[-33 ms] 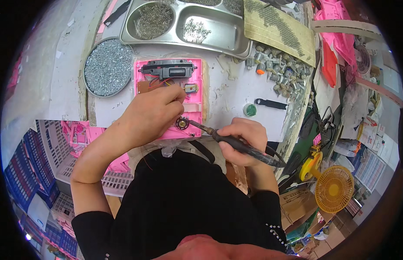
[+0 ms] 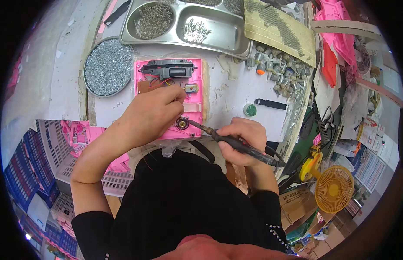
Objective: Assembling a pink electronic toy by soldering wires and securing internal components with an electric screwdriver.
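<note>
I see the right hand point(image 2: 249, 133) gripping the soldering iron point(image 2: 237, 144), slanting far-left to the disc point(image 2: 182, 123) by the pink casing point(image 2: 199, 78)'s near-right corner; left hand point(image 2: 153, 110) nearer, hold unclear.

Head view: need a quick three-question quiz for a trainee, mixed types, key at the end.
1. Which hand holds the soldering iron?
2. True or false: the round dish of small metal pieces stands to the left of the pink casing.
3. Which thing is nearest the iron's tip?
A) the metal tray
B) the round black-and-gold part
C) the small green pot

Key:
1. The right hand.
2. True.
3. B.
</note>
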Tool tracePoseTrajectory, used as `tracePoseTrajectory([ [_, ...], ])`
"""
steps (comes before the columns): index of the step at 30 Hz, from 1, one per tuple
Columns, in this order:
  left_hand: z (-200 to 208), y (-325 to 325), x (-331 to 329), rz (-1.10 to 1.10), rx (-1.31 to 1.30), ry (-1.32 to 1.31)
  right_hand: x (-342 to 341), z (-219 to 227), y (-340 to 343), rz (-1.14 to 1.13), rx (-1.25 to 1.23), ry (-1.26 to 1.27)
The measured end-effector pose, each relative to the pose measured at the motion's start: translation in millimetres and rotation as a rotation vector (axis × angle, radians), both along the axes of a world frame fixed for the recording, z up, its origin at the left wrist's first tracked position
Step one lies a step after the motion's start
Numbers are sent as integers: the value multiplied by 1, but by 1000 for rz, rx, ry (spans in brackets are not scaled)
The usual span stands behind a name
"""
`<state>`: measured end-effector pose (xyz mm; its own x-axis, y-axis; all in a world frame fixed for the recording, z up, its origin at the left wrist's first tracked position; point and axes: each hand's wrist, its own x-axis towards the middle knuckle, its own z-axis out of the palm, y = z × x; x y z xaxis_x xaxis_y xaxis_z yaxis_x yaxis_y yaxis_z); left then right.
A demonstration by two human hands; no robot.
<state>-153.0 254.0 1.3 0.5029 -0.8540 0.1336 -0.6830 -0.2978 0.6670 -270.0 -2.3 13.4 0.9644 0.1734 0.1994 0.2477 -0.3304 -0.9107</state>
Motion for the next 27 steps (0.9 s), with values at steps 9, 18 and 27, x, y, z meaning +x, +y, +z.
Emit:
tracePoseTrajectory([
  [9,-3,1,-1,-4,-3,4,5,-2,5,1,0,3],
  [18,-3,2,0,-15,10,-13,4,5,-4,22,-36,20],
  [27,-5,9,3,-31,-105,68,-2,11,-12,-65,-32,-12],
])
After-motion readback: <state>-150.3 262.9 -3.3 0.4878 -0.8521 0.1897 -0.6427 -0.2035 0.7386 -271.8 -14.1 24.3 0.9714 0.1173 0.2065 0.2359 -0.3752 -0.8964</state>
